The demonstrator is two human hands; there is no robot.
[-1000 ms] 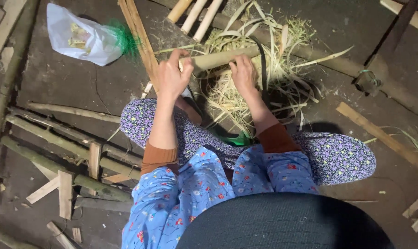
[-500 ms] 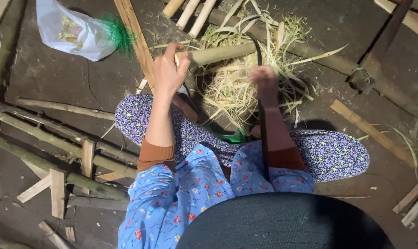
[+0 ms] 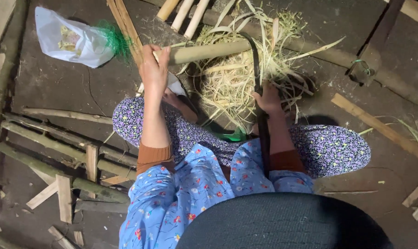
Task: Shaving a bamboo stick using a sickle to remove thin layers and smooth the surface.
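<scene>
Above the lap, over pale shavings (image 3: 232,87): round tan bamboo pole (image 3: 209,50), stiff, light, smooth-skinned. Left hand (image 3: 154,69) wrapped around near end; right hand (image 3: 267,99) clenched on dark curved blade (image 3: 257,78). Best gripped at bare end.
</scene>
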